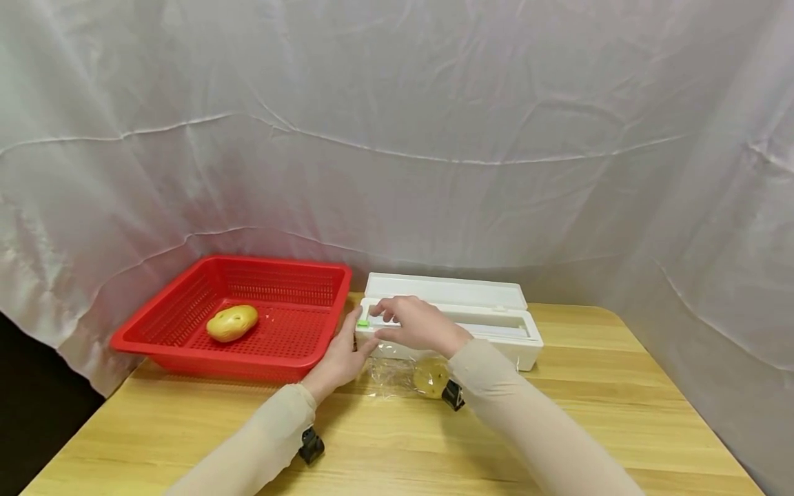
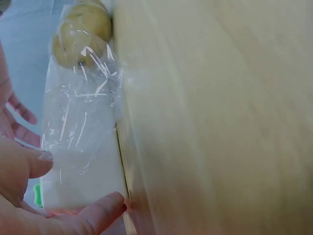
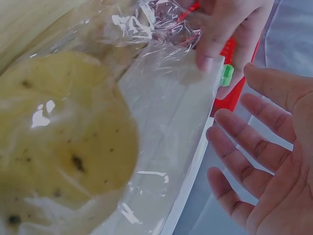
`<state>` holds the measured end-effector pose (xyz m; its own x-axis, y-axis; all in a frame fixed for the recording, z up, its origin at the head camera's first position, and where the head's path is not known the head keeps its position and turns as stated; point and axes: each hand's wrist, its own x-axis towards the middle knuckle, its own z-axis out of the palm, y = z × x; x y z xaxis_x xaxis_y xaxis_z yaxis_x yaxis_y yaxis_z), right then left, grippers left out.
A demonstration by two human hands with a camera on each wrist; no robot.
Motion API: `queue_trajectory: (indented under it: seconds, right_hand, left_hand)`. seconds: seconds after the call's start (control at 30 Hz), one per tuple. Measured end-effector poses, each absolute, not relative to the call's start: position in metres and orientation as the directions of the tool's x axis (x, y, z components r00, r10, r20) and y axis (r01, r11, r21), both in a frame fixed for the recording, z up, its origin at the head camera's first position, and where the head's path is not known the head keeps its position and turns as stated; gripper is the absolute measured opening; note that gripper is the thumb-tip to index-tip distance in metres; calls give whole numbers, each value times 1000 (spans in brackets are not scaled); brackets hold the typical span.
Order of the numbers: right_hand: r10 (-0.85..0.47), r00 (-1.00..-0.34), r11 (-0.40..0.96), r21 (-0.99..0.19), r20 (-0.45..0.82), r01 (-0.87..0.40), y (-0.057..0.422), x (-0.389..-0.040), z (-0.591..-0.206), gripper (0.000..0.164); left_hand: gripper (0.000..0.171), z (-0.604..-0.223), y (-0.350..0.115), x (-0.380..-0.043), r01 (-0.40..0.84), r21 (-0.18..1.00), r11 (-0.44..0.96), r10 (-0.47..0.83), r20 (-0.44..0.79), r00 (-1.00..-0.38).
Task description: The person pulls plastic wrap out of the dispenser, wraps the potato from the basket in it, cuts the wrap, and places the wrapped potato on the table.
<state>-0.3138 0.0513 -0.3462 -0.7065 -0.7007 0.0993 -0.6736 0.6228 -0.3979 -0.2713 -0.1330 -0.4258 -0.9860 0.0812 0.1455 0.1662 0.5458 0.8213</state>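
A white cling film box [image 1: 527, 353] lies on the table with its lid [image 1: 446, 289] raised at the back. My left hand [image 1: 341, 358] grips the box's left end, thumb on the front face and fingers round the end, beside the green slide cutter [image 3: 227, 75]. Clear cling film [image 2: 78, 122] hangs over the box's front and runs, crumpled, to a potato [image 1: 431, 377] wrapped in it, in front of the box. Over the box's left part hovers my right hand [image 1: 418, 324], holding nothing, its fingers spread and loosely bent in the right wrist view.
Left of the box stands a red plastic basket [image 1: 329, 275] with perforated sides, close to my left hand. An unwrapped potato [image 1: 232, 323] lies in it. A pale cloth curtain [image 1: 434, 138] hangs behind the wooden table [image 1: 595, 413].
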Motion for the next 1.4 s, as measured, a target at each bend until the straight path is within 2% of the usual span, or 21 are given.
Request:
queue_trajectory:
  seconds: [0.13,0.33,0.8,1.07,1.4]
  right_hand:
    - [-700,-707,624,-391,106,-676,54,-314,-348,37]
    - [-704,-703,622,-387,104,-680,56,-314,-346,36]
    - [-695,-714,629,-407,87,-662,46,-316,-345,38]
    - [-682,-728,653,-387,76,-651,34,-323,-347,23]
    - [-660,-739,678,-319,132,-662,19,-330,-350,5]
  left_hand:
    - [68,-423,-133,-271,124,850,511,61,108,-992]
    - [56,-423,-133,-271,156,840,519,39,159,-986]
    - [49,-425,-131,-274,195,831,520,47,201,-979]
    - [45,-425,-129,-273,202,833,515,54,203,-978]
    - [38,-427,-130,-274,202,848,490,60,198,-978]
